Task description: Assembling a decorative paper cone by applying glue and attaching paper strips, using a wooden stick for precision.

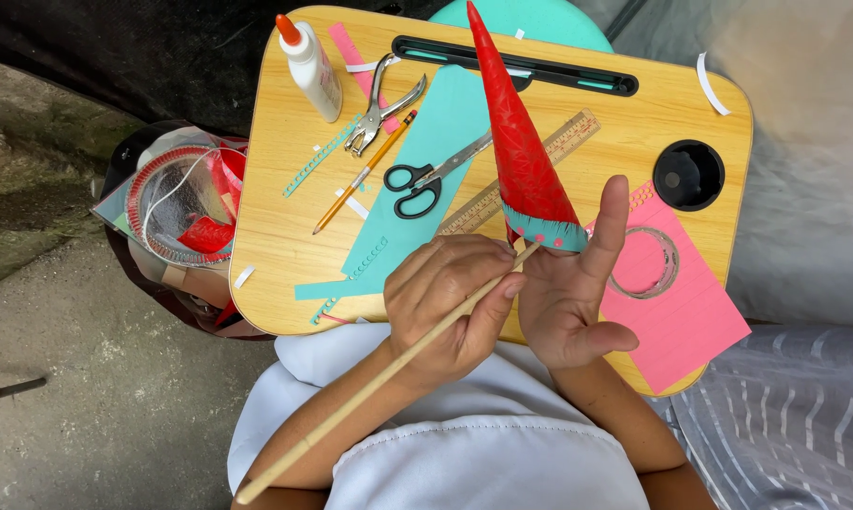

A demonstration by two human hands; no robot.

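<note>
While the left hand (pixel 450 302) grips a long wooden stick (pixel 379 378) whose tip meets the base of a red paper cone (pixel 523 151), the right hand (pixel 573 297) holds that cone at its teal fringed rim, index finger and thumb spread open. The cone rises above the middle of the bench (pixel 275 236), near its front edge. Scissors (pixel 426 179), a pencil (pixel 365 175) and a hole punch (pixel 379 109) lie toward the back, a glue bottle (pixel 311 66) at the back left corner, and pink paper (pixel 686 312) at the front right corner.
</note>
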